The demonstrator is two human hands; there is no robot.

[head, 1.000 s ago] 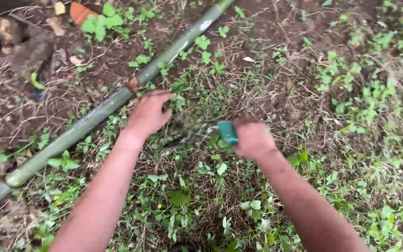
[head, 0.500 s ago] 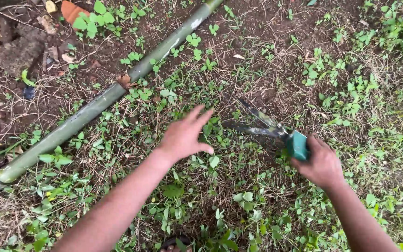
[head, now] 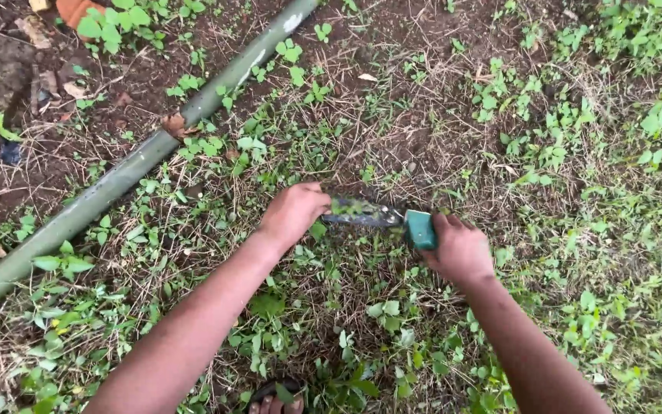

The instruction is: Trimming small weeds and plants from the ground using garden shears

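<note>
Gripping hard, the right hand (head: 460, 249) is shut around the teal handle (head: 421, 228) of a pair of garden shears (head: 377, 216), whose dark blades run leftward from the handle, low over the ground; I cannot tell from this view whether the blades are apart or closed, since green scraps cover them. Left hand (head: 294, 212) is curled into a loose fist right at the blade tips, pinching what looks like a tuft of grass and small weeds (head: 344, 205); fingers are tucked under, so I cannot see exactly how much it holds. Both hands sit near the middle of the scene on a patch of dry straw and low green weeds, with bare dark soil (head: 415, 146) just beyond them. Farther left, a long green bamboo pole (head: 124, 172) lies diagonally across the ground, well apart from the hands, and at the near edge I see toes in a sandal (head: 273, 400). I judge that the step in hand is cutting: the tuft is gathered and held taut against the blades. By my reckoning the next move calls for keeping the left fingers clear of the blade edges, holding the shears low to the soil, and pulling the tuft steady so the cut comes clean.
</note>
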